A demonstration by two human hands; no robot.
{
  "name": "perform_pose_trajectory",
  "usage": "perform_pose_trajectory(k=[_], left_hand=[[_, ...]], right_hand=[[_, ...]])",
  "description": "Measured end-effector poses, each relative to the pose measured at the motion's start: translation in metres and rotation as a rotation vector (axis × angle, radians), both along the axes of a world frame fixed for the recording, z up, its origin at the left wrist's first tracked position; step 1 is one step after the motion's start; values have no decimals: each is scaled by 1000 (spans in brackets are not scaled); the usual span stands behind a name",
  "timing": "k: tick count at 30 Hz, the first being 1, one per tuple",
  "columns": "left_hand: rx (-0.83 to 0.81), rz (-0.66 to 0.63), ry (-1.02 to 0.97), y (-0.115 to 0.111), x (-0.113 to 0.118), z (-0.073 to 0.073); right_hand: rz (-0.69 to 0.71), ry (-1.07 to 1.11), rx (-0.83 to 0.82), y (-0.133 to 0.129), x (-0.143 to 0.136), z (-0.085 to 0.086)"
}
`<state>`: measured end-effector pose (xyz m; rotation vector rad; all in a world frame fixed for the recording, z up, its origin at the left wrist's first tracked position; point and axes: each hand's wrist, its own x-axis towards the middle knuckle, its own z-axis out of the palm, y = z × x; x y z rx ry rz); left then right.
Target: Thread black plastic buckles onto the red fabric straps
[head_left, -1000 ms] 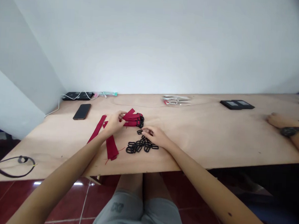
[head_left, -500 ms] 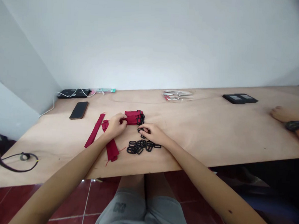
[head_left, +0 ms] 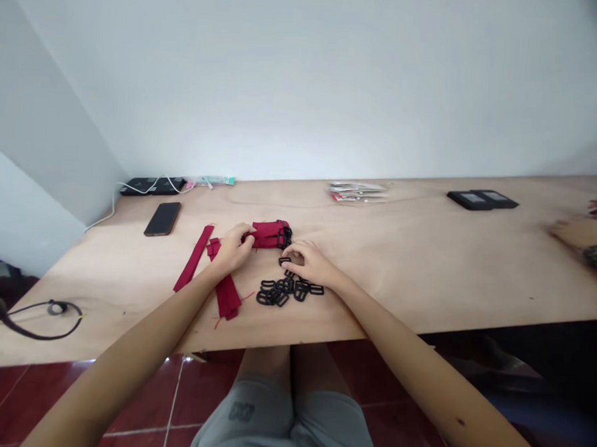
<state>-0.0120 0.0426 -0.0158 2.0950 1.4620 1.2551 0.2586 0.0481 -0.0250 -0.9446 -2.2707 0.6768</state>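
Note:
My left hand [head_left: 234, 252] is closed at the left end of a bundle of red fabric straps [head_left: 266, 235], its thumb and fingers pinched on a strap. Black plastic strap buckles [head_left: 284, 235] line the bundle's right end. Just below them, my right hand [head_left: 310, 261] pinches a single black buckle [head_left: 284, 261] between thumb and fingers. Under that hand and toward me lies a loose pile of black buckles [head_left: 277, 291]. More red straps [head_left: 228, 298] lie partly beneath my left forearm, and another red strap [head_left: 193, 259] lies farther left.
A phone [head_left: 162, 219] and a black box with white cables [head_left: 153, 186] are at the back left. Packets [head_left: 357, 192] and black devices [head_left: 482, 199] lie along the back. Another person's hand [head_left: 581, 231] rests at the right. A black strap loop [head_left: 48, 320] is at front left.
The view has shifted slightly. My hands stay almost in place, the right fingers lifting a little around the buckle. The other person's hand has moved right, and a second hand shows there.

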Motion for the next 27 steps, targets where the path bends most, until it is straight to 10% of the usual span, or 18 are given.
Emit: perform_pose_trajectory(k=[27], left_hand=[[0, -11, 6, -10, 7, 9]], right_hand=[[15, 253, -217, 3, -1, 0]])
